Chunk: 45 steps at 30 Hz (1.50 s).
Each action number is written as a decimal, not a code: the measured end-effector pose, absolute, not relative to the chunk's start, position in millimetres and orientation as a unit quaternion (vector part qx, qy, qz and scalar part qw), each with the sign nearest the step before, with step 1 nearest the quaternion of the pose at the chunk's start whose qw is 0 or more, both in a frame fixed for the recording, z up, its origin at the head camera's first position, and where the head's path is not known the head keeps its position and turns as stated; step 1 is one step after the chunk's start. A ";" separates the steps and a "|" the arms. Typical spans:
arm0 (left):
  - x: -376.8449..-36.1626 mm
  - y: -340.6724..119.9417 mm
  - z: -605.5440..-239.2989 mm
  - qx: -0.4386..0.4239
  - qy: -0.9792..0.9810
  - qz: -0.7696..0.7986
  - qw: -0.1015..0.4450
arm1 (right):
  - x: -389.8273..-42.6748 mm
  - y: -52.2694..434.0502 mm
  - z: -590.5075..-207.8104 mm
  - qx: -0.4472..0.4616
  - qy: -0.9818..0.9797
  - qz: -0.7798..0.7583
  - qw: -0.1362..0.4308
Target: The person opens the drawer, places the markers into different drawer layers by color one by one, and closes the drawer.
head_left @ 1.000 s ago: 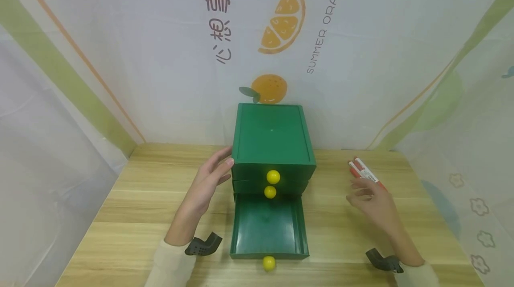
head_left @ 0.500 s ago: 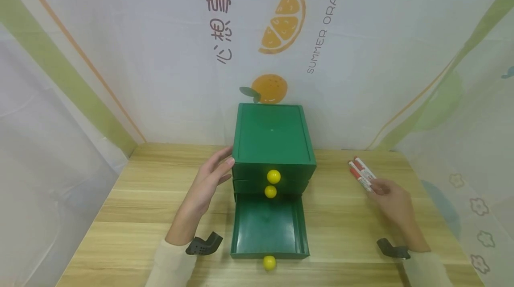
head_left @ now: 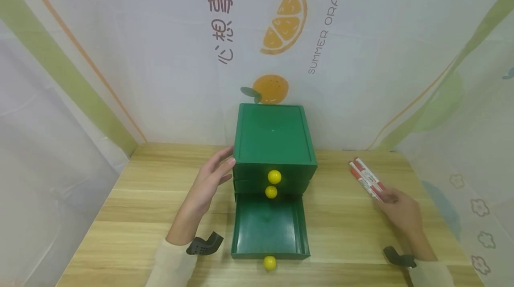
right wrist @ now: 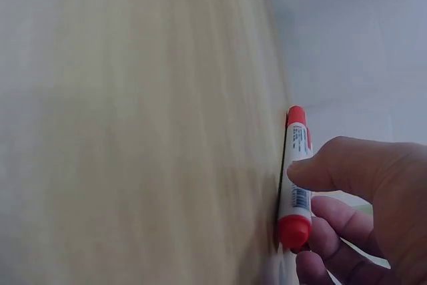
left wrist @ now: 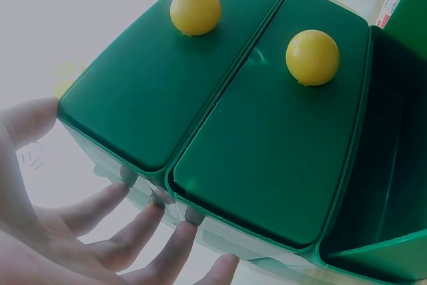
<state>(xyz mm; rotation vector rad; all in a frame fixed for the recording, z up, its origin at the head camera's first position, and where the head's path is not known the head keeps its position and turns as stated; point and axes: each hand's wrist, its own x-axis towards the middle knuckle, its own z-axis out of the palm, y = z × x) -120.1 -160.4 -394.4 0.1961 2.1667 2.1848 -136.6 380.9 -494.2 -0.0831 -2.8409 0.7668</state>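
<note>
A green cabinet with yellow knobs stands mid-table in the head view, its bottom drawer pulled out with nothing in it. My left hand rests along the cabinet's left side. Its fingers reach the side wall in the left wrist view, spread and only slightly bent. Two red-and-white markers lie side by side to the right of the cabinet. My right hand is at their near ends. In the right wrist view its thumb and curled fingers pinch one marker.
The wooden table meets a white printed cloth behind the cabinet and along both sides. The upper drawer and middle drawer are pushed in. Each wrist carries a black mount.
My right hand has moved right and toward the near edge, from above the markers to their near ends, and now pinches one. My left hand and the cabinet have stayed put.
</note>
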 end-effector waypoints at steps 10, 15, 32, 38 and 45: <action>-119.5 -160.5 -394.4 0.061 0.703 0.708 0.031 | -133.2 385.3 -500.0 -0.041 -0.966 0.244 0.080; -119.2 -160.3 -394.6 0.059 0.702 0.709 0.031 | -131.1 384.3 -500.8 -0.046 -0.966 0.242 0.082; -119.3 -159.9 -394.9 0.062 0.703 0.707 0.030 | -127.0 366.6 -488.7 -0.024 -0.961 0.261 0.091; -119.7 -160.1 -394.8 0.063 0.703 0.707 0.029 | -122.4 351.2 -472.1 -0.005 -0.956 0.279 0.091; -119.9 -160.1 -395.0 0.061 0.704 0.707 0.029 | -115.1 337.3 -456.9 0.027 -0.943 0.317 0.095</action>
